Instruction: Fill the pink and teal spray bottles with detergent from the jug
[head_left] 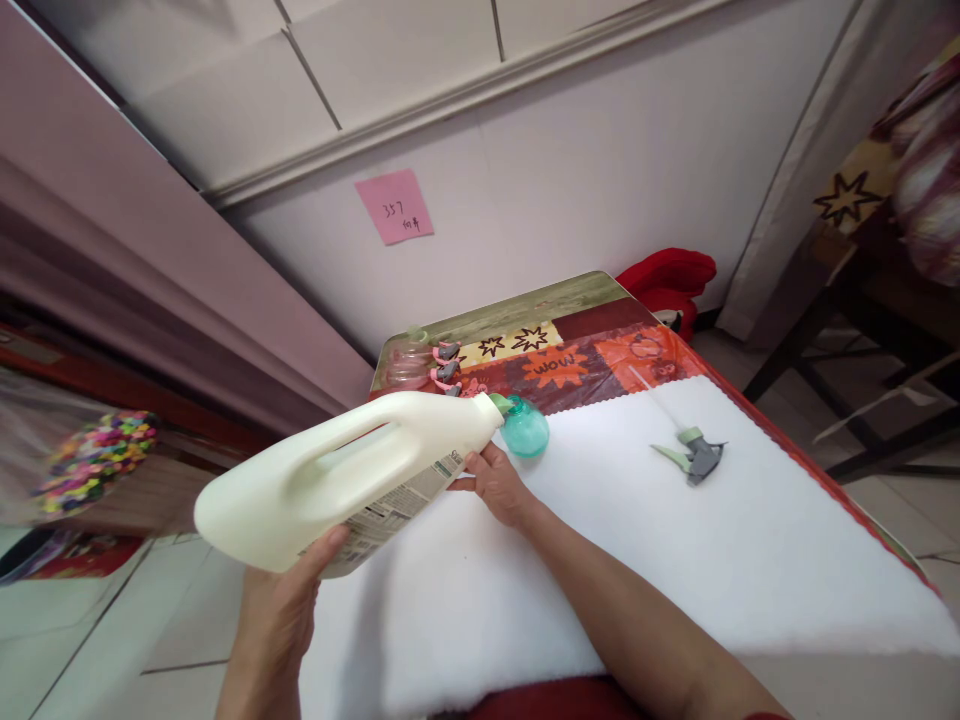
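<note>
My left hand (281,610) grips the base of a large cream-white jug (330,480) with a moulded handle, held tipped on its side. The jug's neck points at the mouth of a small teal round bottle (526,430) standing on the white cloth (675,560). My right hand (496,483) is curled under the jug's neck, right beside the teal bottle. A grey and green spray trigger head (696,455) with its long dip tube lies loose on the cloth to the right, apart from both hands.
Several clear spray bottles with pink triggers (429,365) stand at the table's far left corner. A patterned tablecloth (592,360) covers the far end. A pink note (394,206) hangs on the wall. A red object (667,280) sits behind the table; dark furniture (862,330) is at right.
</note>
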